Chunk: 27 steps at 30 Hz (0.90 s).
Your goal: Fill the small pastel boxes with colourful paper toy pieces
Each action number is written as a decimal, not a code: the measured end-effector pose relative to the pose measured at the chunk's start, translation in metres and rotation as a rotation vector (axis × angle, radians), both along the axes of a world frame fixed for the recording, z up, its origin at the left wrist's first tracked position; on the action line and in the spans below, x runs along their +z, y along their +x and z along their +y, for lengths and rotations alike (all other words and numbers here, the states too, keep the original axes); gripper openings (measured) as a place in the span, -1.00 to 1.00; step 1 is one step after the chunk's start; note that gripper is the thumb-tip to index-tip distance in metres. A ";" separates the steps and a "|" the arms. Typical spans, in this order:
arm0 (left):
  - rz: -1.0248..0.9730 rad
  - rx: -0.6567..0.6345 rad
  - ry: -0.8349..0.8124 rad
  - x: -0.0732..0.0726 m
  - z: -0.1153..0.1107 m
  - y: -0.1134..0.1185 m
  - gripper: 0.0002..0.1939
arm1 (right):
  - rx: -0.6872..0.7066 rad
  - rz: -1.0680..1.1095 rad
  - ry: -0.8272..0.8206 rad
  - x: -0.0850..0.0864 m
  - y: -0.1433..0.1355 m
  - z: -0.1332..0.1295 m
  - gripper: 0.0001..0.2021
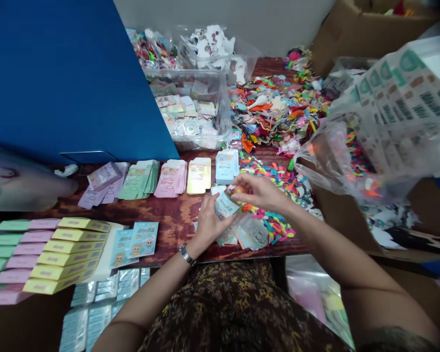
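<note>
My left hand (209, 221) holds a small light-blue box (225, 206) above the wooden table, thumb on its right side. Just over the box's upper right, my right hand (252, 189) has its fingertips pinched together on a small colourful item (236, 190), too small to make out. Behind the hands stands a stack of blue flat boxes (226, 165), beside a yellow stack (199, 176). Clear packets and cards (251, 233) lie under and right of my left hand. A spread of bright small pieces (278, 222) reaches from there to the right.
Pink (171, 178), green (139, 180) and purple (104, 186) flat boxes line the back left. Yellow filled boxes (69, 247) stand at left near blue boxes (145, 238). A clear bin (225, 107), heaped trinkets (275, 107) and a plastic bag (326, 156) lie beyond.
</note>
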<state>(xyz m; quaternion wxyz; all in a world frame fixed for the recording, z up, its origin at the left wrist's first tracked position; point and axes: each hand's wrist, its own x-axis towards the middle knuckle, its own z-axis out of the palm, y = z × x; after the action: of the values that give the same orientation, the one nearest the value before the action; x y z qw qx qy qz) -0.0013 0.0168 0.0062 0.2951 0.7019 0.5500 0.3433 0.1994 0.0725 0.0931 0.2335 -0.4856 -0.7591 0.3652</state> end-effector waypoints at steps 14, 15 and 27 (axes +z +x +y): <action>-0.092 -0.214 0.120 0.017 -0.024 -0.017 -0.32 | -0.154 0.098 0.318 -0.024 -0.028 -0.076 -0.72; -0.078 -0.217 0.137 0.016 -0.025 -0.018 -0.35 | -0.206 0.126 0.288 -0.025 -0.031 -0.078 -0.68; 0.068 -0.178 0.154 0.020 -0.036 -0.022 -0.11 | -0.266 0.358 0.012 -0.021 -0.042 -0.081 -0.87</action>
<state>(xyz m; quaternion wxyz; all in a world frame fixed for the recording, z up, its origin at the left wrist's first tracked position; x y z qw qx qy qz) -0.0237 -0.0190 0.0265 0.2506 0.7800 0.4669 0.3329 0.1573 -0.0082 0.0716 0.4134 -0.5074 -0.6372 0.4070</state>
